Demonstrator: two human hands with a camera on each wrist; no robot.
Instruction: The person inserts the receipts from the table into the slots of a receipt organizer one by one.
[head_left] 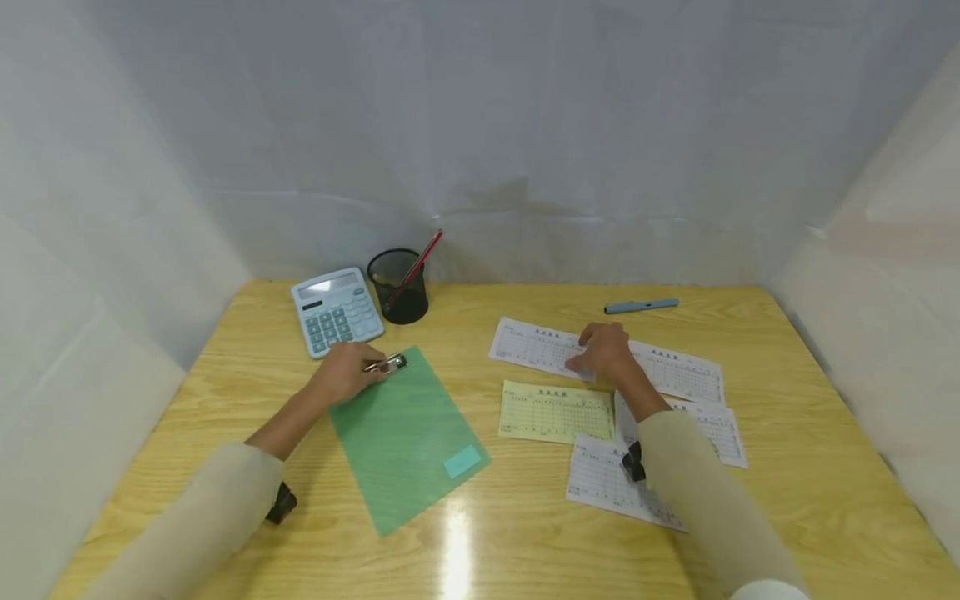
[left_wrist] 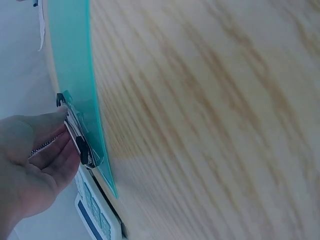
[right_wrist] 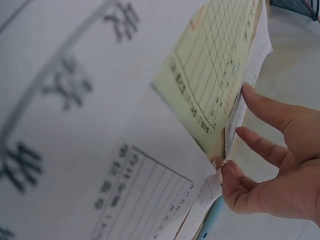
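Note:
My left hand (head_left: 347, 372) grips the metal clip (head_left: 387, 363) at the top of a green translucent clipboard (head_left: 412, 442), which lies slanted on the table. In the left wrist view the thumb lies against the clip (left_wrist: 80, 137), with the other fingers behind it. My right hand (head_left: 606, 350) is over the back row of printed slips, its fingertips touching the white slip (head_left: 536, 346); thumb and forefinger are apart in the right wrist view. Nearer me are a yellow slip (head_left: 555, 412) and a white slip (head_left: 600, 479), partly hidden by the right arm.
A light blue calculator (head_left: 337, 310) sits behind the left hand, beside a black mesh pen cup (head_left: 405, 304) holding a red pencil (head_left: 423, 257). Behind the slips lies a blue pen (head_left: 641, 306). More white slips (head_left: 678, 372) spread rightward. Pale sheeting encloses the table's back and sides.

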